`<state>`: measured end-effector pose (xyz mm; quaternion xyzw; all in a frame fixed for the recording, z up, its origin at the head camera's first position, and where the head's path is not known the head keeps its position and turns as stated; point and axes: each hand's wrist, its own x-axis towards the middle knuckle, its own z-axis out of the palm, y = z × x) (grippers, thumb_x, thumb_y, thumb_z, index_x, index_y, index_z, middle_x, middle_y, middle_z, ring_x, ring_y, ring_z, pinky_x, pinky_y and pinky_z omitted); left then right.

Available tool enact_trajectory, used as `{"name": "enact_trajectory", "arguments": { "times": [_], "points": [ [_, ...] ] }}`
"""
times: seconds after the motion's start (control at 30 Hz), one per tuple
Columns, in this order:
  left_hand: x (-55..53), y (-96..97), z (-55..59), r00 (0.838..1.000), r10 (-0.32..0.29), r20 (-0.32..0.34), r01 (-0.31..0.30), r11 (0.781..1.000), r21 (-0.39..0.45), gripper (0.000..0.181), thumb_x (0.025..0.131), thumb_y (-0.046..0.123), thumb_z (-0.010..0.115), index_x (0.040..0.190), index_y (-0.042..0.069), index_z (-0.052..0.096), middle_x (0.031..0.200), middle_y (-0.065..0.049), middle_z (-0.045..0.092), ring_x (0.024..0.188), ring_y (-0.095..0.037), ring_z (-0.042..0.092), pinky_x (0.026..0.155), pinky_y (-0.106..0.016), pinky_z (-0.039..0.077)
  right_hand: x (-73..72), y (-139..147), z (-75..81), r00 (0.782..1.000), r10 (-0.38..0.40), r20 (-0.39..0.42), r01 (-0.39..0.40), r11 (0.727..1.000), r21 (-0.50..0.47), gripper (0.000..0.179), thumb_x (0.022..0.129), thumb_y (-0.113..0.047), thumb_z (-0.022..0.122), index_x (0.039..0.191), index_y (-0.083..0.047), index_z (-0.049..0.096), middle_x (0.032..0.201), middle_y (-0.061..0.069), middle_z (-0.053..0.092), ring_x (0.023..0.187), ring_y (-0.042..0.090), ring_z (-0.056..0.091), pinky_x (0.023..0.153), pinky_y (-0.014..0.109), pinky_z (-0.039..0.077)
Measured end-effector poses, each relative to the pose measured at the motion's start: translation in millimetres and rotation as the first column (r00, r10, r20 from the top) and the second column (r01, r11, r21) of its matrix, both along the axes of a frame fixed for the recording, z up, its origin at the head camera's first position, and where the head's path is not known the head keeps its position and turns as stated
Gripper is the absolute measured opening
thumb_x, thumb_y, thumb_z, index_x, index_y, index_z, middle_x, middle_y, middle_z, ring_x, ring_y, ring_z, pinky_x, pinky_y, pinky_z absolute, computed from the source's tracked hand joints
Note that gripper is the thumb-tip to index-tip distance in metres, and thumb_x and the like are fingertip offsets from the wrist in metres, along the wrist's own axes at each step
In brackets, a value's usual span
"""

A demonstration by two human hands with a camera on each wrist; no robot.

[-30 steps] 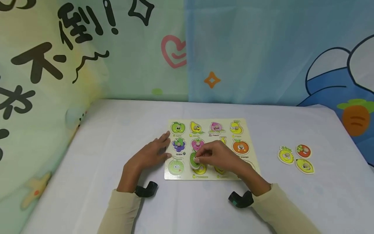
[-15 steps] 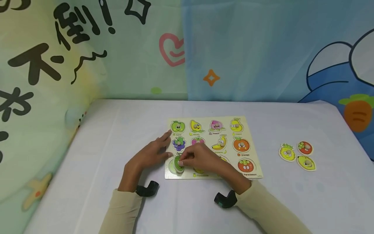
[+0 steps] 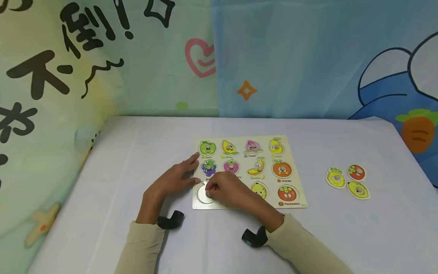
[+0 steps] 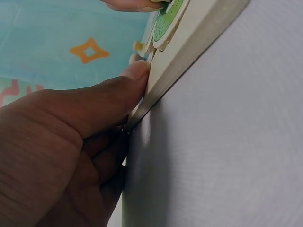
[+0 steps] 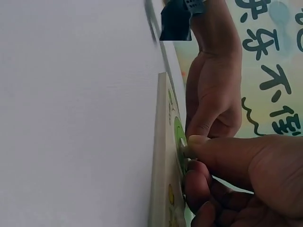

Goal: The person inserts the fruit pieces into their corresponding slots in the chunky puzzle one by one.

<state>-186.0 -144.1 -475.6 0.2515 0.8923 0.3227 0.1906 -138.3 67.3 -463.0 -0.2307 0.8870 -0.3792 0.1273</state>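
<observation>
A pale fruit knob-puzzle board [image 3: 293,156] lies on the white table. My right hand [image 3: 227,189] is over its lower left corner, pinching the small knob of a green fruit puzzle piece [image 5: 178,126] between thumb and fingers. In the left wrist view the green piece [image 4: 165,23] is at the board's face; whether it sits fully in the round recess [image 3: 202,197] cannot be told. My left hand [image 3: 172,177] rests at the board's left edge, thumb touching it and the other fingers extended in the head view. Apple, grape, peach and banana pieces sit in upper recesses.
Three loose pieces lie to the right of the board: a pineapple [image 3: 335,178], a red persimmon [image 3: 357,172] and a lemon [image 3: 358,190]. Black wrist cameras [image 3: 254,237] sit on both wrists. A printed cloth backdrop [image 3: 301,61] stands behind the table.
My right hand has carried the green piece leftward from the board's lower middle to the lower left recess. The left hand has stayed at the board's left edge.
</observation>
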Motion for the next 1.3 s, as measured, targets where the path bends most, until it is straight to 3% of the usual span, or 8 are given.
{"name": "enact_trajectory", "arguments": {
  "times": [0.3,0.53,0.83,1.03,1.3],
  "points": [
    [-1.7,-0.8,1.3,1.0,-0.001,0.0,0.001,1.0,0.013,0.069,0.091,0.026,0.07,0.147,0.004,0.038,0.159,0.003,0.022,0.145,-0.022,0.021,0.115,-0.042,0.024,0.6,-5.1,2.4,0.998,0.038,-0.05,-0.036,0.998,0.048,0.01,0.086,-0.004,0.069,0.09,-0.008,0.077,0.079,-0.007,0.065,0.075,0.009,0.052,0.062,0.023,0.046],
    [-1.6,-1.7,1.8,1.0,0.001,-0.003,-0.001,1.0,0.01,0.068,0.09,0.025,0.071,0.147,0.003,0.038,0.159,0.002,0.022,0.144,-0.022,0.021,0.115,-0.043,0.024,1.1,-1.9,3.4,1.0,0.013,-0.014,-0.012,1.0,0.029,0.01,0.088,-0.009,0.072,0.097,-0.008,0.077,0.089,-0.004,0.07,0.084,0.008,0.058,0.073,0.025,0.051],
    [0.0,0.4,0.7,1.0,0.002,-0.02,-0.003,1.0,-0.003,0.069,0.09,0.026,0.071,0.146,0.002,0.039,0.159,0.001,0.023,0.144,-0.022,0.022,0.115,-0.042,0.025,4.9,11.9,5.3,0.999,-0.042,0.015,0.042,0.999,0.024,0.008,0.088,-0.006,0.071,0.092,-0.007,0.077,0.086,-0.003,0.071,0.079,0.006,0.06,0.068,0.023,0.051],
    [2.2,1.1,0.7,1.0,0.027,-0.001,-0.027,0.999,-0.02,0.07,0.089,0.027,0.072,0.147,0.005,0.038,0.159,0.004,0.021,0.145,-0.021,0.02,0.115,-0.042,0.025,9.9,32.9,4.4,0.993,-0.115,0.038,0.113,0.992,0.052,0.008,0.088,-0.006,0.07,0.092,-0.008,0.077,0.082,-0.007,0.069,0.073,0.007,0.057,0.067,0.025,0.05],
    [2.4,2.3,-0.4,1.0,0.016,0.001,-0.016,1.0,-0.011,0.071,0.089,0.029,0.072,0.147,0.005,0.039,0.159,0.005,0.021,0.145,-0.02,0.019,0.115,-0.042,0.024,18.3,82.8,0.2,0.985,-0.172,0.003,0.172,0.984,-0.055,0.012,0.09,-0.01,0.07,0.099,-0.012,0.077,0.088,-0.008,0.068,0.077,0.01,0.057,0.069,0.026,0.051]
  ]
}}
